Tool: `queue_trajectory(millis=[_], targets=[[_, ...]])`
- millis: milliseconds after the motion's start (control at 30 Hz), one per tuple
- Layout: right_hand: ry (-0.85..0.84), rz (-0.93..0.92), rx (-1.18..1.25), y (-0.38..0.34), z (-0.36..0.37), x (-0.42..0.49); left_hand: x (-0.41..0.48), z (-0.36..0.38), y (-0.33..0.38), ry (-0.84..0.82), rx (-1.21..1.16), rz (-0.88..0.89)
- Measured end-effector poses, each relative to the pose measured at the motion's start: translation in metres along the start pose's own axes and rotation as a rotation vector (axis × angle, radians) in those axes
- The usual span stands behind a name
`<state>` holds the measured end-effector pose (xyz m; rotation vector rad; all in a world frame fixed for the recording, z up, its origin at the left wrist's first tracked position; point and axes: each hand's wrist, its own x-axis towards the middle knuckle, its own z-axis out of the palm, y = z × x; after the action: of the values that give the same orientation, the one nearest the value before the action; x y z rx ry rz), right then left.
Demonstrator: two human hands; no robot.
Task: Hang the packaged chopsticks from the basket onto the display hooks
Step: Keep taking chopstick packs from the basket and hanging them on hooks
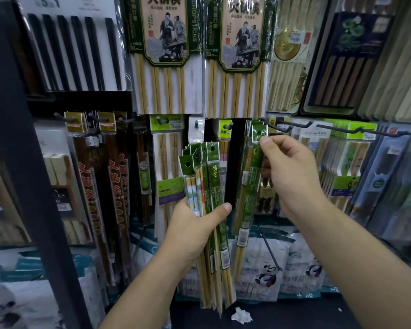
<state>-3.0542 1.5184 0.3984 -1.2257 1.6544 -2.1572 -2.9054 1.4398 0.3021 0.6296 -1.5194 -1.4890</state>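
Green-sleeved packs of bamboo chopsticks (211, 186) stand fanned in a bundle in the left hand (195, 224), whose fingers and thumb wrap round their middle, near the centre of the rack. One single green pack (252, 181) is held apart to the right. The right hand (287, 162) pinches it between thumb and forefinger just under its header, the other fingers loosely curled, and holds it up beside a black wire display hook (277, 127). Whether the punched hole (259, 133) in the header has caught the wire cannot be told from here; the basket is out of view. The likeliest slip is a miss: the header is thin film and the hole small, so an approach off the line of the wire would push the header aside or fold it rather than thread it. Forcing it could tear the hole through to the edge, and the pack would then not hang at all. The pinch is light and high up, so the long pack may swing and knock the hanging green packs (247, 138) just behind it. The bundle is the other worry — its packs sit at uneven heights, and if the grip loosens while attention is on the hook, one could slide out downward.
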Motion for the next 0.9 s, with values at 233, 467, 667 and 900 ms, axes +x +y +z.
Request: queue_trajectory(millis=[233,467,667,900], targets=[[0.087,0.005,-0.045,-0.001,0.005,0.014,0.002,0.001,-0.003,-0.037,0.037,-0.007],[0.115,0.024,-0.028,0.003,0.007,0.018,0.001,0.000,-0.004,-0.031,0.049,-0.009],[0.097,0.039,-0.072,0.009,0.007,0.021,0.001,0.000,-0.004,-0.038,0.052,0.005],[0.161,-0.019,-0.200,0.021,0.002,0.015,0.001,0.002,-0.001,-0.032,0.056,0.005]])
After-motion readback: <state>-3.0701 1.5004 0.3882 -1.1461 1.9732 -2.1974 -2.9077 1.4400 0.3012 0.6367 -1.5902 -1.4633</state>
